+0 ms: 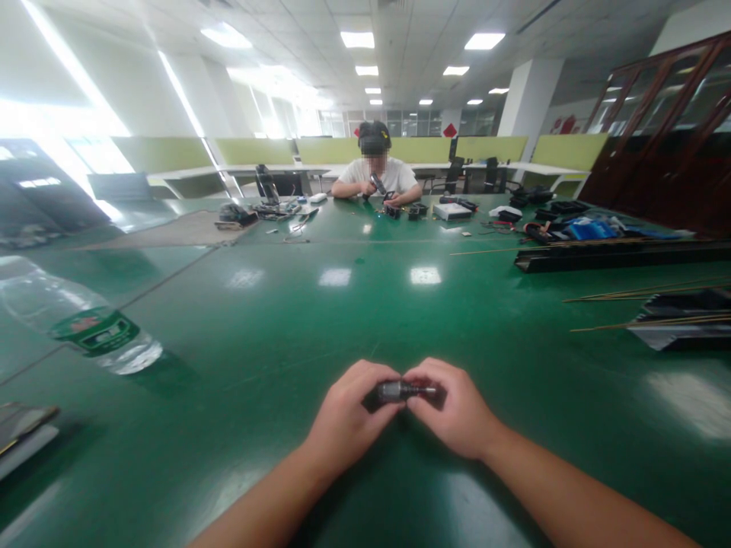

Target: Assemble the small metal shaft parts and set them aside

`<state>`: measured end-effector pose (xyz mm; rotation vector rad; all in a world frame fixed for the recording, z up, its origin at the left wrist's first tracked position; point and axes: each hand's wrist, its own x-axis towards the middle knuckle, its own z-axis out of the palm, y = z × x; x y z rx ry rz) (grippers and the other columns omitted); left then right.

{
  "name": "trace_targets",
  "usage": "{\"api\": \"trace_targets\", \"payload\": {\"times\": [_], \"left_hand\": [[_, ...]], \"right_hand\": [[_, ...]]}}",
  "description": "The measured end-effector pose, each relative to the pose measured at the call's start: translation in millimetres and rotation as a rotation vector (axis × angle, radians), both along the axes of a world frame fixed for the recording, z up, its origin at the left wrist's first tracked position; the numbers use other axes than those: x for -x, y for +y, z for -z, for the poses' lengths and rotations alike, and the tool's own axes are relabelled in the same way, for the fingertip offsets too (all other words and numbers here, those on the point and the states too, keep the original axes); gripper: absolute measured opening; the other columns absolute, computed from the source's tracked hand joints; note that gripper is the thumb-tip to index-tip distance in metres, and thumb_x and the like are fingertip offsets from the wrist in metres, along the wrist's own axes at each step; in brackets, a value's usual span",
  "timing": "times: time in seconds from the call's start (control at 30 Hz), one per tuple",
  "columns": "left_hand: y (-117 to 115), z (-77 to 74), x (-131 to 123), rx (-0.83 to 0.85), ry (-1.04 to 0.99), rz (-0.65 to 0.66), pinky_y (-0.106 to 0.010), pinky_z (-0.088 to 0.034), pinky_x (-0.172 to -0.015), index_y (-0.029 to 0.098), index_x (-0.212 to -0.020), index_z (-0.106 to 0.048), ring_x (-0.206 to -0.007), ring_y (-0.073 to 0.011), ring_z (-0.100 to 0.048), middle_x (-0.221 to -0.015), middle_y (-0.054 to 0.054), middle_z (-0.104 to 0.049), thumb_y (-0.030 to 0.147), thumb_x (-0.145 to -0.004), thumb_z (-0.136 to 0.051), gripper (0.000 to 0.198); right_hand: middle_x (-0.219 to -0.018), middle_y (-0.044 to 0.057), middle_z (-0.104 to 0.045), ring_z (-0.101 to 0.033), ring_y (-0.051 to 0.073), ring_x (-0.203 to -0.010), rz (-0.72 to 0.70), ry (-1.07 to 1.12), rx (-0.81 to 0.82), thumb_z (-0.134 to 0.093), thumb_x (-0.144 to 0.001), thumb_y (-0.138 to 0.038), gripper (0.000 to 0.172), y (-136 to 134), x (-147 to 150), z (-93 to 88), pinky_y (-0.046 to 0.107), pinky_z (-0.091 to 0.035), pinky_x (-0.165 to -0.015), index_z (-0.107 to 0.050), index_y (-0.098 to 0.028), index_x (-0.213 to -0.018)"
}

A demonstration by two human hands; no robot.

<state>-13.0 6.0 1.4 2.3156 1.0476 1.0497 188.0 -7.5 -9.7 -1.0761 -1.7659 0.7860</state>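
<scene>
Close to me, over the green table (256, 327), a small dark cylindrical tool (394, 391) lies sideways between my two hands. Its left part is a thick grey-black body. A thin metal shaft points right. My left hand (355, 407) is closed around the body, thumb below and fingers above. My right hand (454, 407) curls around the shaft end, and its fingertips meet those of my left hand. The palms hide part of the tool, so its exact kind does not show.
A clear water bottle (108, 335) lies tilted at the left, above a dark flat object (23, 434). Thin rods (640, 293) and a black channel (617, 255) reach in from the right. Across the table a person (374, 171) handles a dark tool among electronic parts.
</scene>
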Motion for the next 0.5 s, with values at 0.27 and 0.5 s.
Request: {"api": "trace_targets", "payload": {"times": [0.27, 0.5], "left_hand": [[0.3, 0.3, -1.2, 0.067, -0.022, 0.006, -0.023, -0.050, -0.077, 0.024, -0.100, -0.066, -0.085, -0.0133, -0.065, -0.093, 0.001, -0.070, 0.018, -0.081, -0.072, 0.020], [-1.1, -1.5, -1.6, 0.070, -0.022, -0.001, -0.024, -0.051, -0.077, 0.023, -0.098, -0.068, -0.084, -0.0143, -0.066, -0.093, -0.001, -0.071, 0.018, -0.080, -0.072, 0.019]], "right_hand": [[-0.083, 0.004, -0.068, -0.064, 0.018, -0.076, -0.010, -0.002, 0.002, -0.068, -0.076, -0.010, 0.015, -0.5, -0.2, 2.4, 0.027, -0.048, -0.067, -0.073, -0.017, -0.089], [-0.083, 0.005, -0.070, -0.065, 0.018, -0.077, 0.000, 0.001, 0.019, -0.070, -0.076, -0.012, 0.012, 1.1, -0.9, 1.8, 0.028, -0.050, -0.070, -0.073, -0.017, -0.086]]}}
